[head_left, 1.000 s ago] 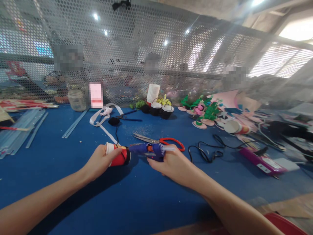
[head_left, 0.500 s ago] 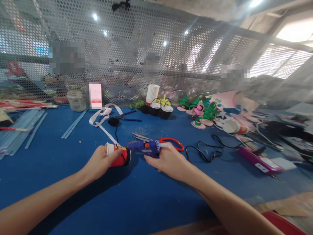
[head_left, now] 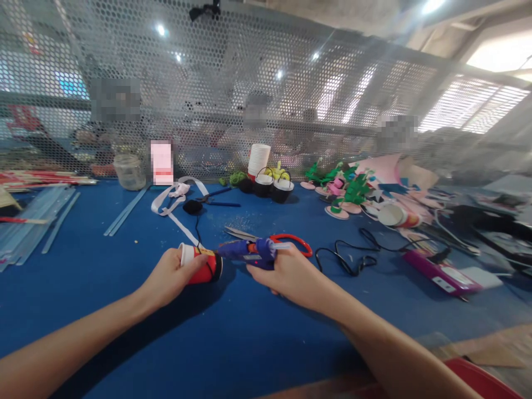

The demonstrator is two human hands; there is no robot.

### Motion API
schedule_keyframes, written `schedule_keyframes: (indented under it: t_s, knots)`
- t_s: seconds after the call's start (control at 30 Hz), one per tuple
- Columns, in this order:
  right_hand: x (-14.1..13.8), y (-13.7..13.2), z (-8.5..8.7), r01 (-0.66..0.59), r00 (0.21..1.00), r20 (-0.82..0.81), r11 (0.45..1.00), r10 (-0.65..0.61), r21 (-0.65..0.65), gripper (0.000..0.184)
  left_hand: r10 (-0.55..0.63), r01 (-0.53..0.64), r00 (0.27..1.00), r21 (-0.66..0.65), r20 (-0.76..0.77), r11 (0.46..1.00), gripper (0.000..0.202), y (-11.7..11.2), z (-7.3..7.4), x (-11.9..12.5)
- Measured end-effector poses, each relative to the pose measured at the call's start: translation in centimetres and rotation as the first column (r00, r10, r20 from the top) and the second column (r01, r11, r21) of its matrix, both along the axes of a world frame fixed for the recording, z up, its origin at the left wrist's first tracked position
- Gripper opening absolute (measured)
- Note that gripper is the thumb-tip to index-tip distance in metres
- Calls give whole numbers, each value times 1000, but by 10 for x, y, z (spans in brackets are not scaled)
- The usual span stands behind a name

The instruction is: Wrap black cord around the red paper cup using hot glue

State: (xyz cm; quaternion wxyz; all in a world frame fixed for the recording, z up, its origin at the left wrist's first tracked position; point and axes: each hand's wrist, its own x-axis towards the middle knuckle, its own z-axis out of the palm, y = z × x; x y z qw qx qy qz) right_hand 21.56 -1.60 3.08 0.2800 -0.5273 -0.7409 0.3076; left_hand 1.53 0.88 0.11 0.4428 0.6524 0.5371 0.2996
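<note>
My left hand (head_left: 172, 274) is closed around a red paper cup (head_left: 203, 270) with a white rim, tilted on its side just over the table. Black cord is wound about the cup's base end, and a strand runs up from it to a small black ball of cord (head_left: 192, 206). In my right hand (head_left: 286, 277) is a blue glue gun (head_left: 249, 251), a clear glue stick poking out of its back. Its nozzle points left at the base end of the cup, touching or very near it. Red-handled scissors (head_left: 297, 242) lie just behind the glue gun.
Pliers (head_left: 220, 197), white ribbon (head_left: 158, 202) and a glass jar (head_left: 129, 172) lie beyond my hands. Glue sticks (head_left: 37, 221) are at left. Small black pots (head_left: 282, 189) stand before stacked cups (head_left: 259, 158). Green felt plants (head_left: 357, 188) and a purple power strip (head_left: 440, 272) are at right.
Almost nothing differs. The glue gun and my right hand have shifted very slightly; the cup stays in my left hand at the same spot.
</note>
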Motion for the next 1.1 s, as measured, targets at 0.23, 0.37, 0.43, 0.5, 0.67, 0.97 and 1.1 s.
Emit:
schedule_keyframes:
  t_s: [0.23,0.37,0.43,0.5,0.67,0.97,1.1]
  knots:
    - [1,-1,0,-7,999,31,998,6,57,11,-11,10,1000,29,20,1000,30,-2,2,0]
    - [1,-3,-2,4,999,52,999,-7,49,12,10,-10,999,-3,31,1000,32,-1,2,0]
    - [2,-5,-3,7,998,54,998,-11,61,12,22,-20,998,-29,53,999,33,0,2,0]
    - [3,-8,-4,5,998,66,997,-10,71,12,30,-26,997,-50,75,998,35,1,2,-1]
    - [5,-10,-5,-28,992,126,994,15,105,9,48,-41,994,-77,99,996,35,2,1,-1]
    - [6,-12,-5,-85,989,132,988,68,130,9,87,-75,989,-100,121,992,34,3,0,-1]
    - [6,-10,-6,-61,988,147,985,37,160,10,91,-77,987,-105,135,992,33,3,0,-1]
